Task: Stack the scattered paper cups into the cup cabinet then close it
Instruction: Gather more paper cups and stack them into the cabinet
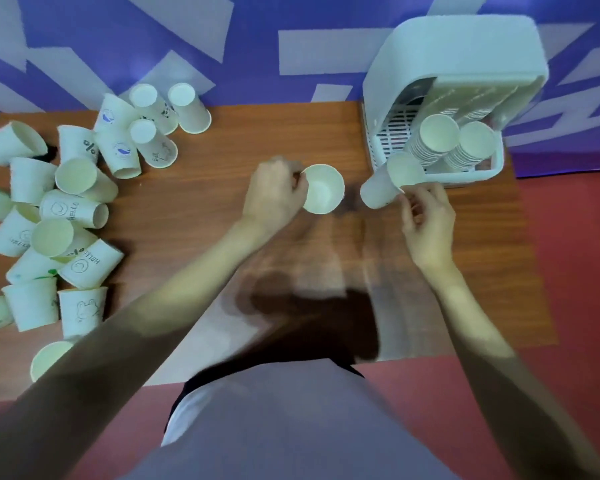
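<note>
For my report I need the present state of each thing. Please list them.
Cup cabinet: open, two stacks inside.
Cup in left hand: held, mouth up.
Cup in right hand: held, tilted at cabinet front.
Scattered cups: unstacked, many lying over.
Left hand: gripping.
Right hand: pinching.

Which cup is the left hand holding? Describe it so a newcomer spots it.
Start at the white cup cabinet at the table's right end, then look left to mid-table. The cup there is gripped by the left hand; unlike the pile, its open mouth faces the camera.
</note>
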Action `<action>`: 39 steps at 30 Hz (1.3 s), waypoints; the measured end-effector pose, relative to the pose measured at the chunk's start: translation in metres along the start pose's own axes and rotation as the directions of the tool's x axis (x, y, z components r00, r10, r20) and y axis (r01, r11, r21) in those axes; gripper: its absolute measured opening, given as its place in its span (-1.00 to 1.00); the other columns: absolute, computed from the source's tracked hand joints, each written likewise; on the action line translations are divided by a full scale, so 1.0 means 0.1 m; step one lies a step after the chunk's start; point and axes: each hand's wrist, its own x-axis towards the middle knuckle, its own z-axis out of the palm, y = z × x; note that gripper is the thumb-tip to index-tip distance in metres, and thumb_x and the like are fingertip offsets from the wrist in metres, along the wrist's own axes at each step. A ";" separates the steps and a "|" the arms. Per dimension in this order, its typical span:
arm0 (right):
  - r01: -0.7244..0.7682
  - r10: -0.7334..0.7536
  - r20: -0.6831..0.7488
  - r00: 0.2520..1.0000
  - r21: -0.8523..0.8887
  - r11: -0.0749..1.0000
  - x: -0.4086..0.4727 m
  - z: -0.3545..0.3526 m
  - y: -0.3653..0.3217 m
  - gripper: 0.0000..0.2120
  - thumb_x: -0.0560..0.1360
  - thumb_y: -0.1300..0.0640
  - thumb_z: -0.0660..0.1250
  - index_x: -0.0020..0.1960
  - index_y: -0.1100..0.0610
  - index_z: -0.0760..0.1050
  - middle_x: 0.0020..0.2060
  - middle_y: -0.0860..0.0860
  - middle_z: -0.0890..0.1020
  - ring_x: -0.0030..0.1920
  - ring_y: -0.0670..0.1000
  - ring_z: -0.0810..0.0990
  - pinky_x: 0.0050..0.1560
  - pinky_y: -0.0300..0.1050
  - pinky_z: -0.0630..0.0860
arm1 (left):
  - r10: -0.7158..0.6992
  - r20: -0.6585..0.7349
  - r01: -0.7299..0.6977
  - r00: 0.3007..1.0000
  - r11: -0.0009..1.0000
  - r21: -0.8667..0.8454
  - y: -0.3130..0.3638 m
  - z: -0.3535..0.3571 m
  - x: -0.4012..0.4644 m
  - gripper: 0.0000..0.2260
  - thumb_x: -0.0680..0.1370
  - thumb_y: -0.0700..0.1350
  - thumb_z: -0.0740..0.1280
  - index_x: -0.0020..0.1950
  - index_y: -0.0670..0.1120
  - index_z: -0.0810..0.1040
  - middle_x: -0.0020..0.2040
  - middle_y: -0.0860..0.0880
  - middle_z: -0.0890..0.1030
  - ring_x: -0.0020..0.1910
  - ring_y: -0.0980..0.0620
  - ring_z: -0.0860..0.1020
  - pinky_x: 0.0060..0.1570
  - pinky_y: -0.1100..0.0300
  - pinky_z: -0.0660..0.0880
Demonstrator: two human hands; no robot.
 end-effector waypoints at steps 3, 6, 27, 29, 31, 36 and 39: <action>-0.026 0.025 -0.071 0.997 -0.015 1.000 0.16 -0.27 0.28 -0.85 0.54 0.26 0.27 0.04 0.24 0.59 -0.12 0.14 0.50 -0.20 0.01 0.51 -0.28 -0.19 0.46 | 0.044 0.004 -0.044 0.999 0.998 -0.038 0.46 0.19 0.32 -0.79 0.46 -0.14 0.24 -0.12 -0.15 0.66 -0.19 -0.13 0.65 -0.22 -0.11 0.57 -0.19 0.03 0.50; -0.037 0.034 -0.163 0.986 -0.018 0.999 0.36 -0.51 0.49 -0.84 0.53 0.27 0.27 0.04 0.25 0.60 -0.12 0.18 0.52 -0.20 -0.01 0.50 -0.21 -0.39 0.42 | 0.102 -0.049 -0.106 0.994 0.991 -0.083 0.90 0.32 0.64 -0.81 0.45 -0.17 0.24 -0.15 -0.14 0.66 -0.23 -0.08 0.63 -0.22 -0.06 0.55 -0.20 0.12 0.45; -0.027 0.018 -0.072 0.997 -0.137 0.990 1.01 -0.54 1.43 -0.82 0.55 0.24 0.23 0.05 0.22 0.59 -0.11 0.15 0.51 -0.14 0.10 0.52 -0.25 -0.06 0.46 | 0.063 -0.082 -0.069 0.995 0.996 -0.065 1.65 1.37 1.38 -0.88 0.47 -0.19 0.34 -0.18 -0.22 0.61 -0.16 -0.14 0.61 -0.06 -0.10 0.50 -0.17 0.18 0.28; -0.045 0.039 -0.039 0.998 -0.153 0.987 1.01 -0.50 1.46 -0.81 0.56 0.23 0.23 0.07 0.22 0.58 -0.08 0.15 0.52 -0.11 0.12 0.53 -0.26 -0.11 0.40 | 0.016 -0.065 -0.021 0.998 0.996 -0.087 1.60 1.46 1.38 -0.91 0.47 -0.18 0.38 -0.13 -0.20 0.60 -0.12 -0.13 0.61 -0.05 -0.09 0.51 -0.17 0.20 0.27; -0.057 0.058 -0.001 0.998 -0.185 0.981 1.01 -0.47 1.48 -0.81 0.56 0.25 0.23 0.09 0.24 0.58 -0.06 0.16 0.52 -0.07 0.16 0.54 -0.26 -0.14 0.36 | -0.039 -0.055 0.031 0.998 0.991 -0.134 1.56 1.53 1.37 -0.89 0.44 -0.19 0.42 -0.08 -0.19 0.59 -0.07 -0.13 0.61 -0.04 -0.08 0.52 -0.12 0.18 0.34; -0.083 0.098 0.060 0.993 -0.215 0.973 1.04 -0.45 1.48 -0.81 0.54 0.29 0.24 0.07 0.25 0.59 -0.04 0.16 0.53 -0.02 0.20 0.54 -0.22 -0.04 0.45 | -0.121 -0.025 0.113 0.992 0.972 -0.205 1.46 1.62 1.33 -0.80 0.46 -0.16 0.43 0.03 -0.20 0.54 -0.02 -0.14 0.60 0.03 -0.10 0.51 -0.06 0.18 0.34; -0.107 0.126 0.077 0.989 -0.212 0.971 1.05 -0.46 1.43 -0.77 0.55 0.27 0.23 0.16 0.23 0.56 0.03 0.16 0.52 0.01 0.20 0.55 -0.15 0.02 0.52 | -0.144 -0.014 0.139 0.989 0.970 -0.200 1.47 1.59 1.30 -0.76 0.51 -0.08 0.39 0.07 -0.21 0.53 0.00 -0.16 0.60 0.04 -0.10 0.52 -0.06 0.17 0.34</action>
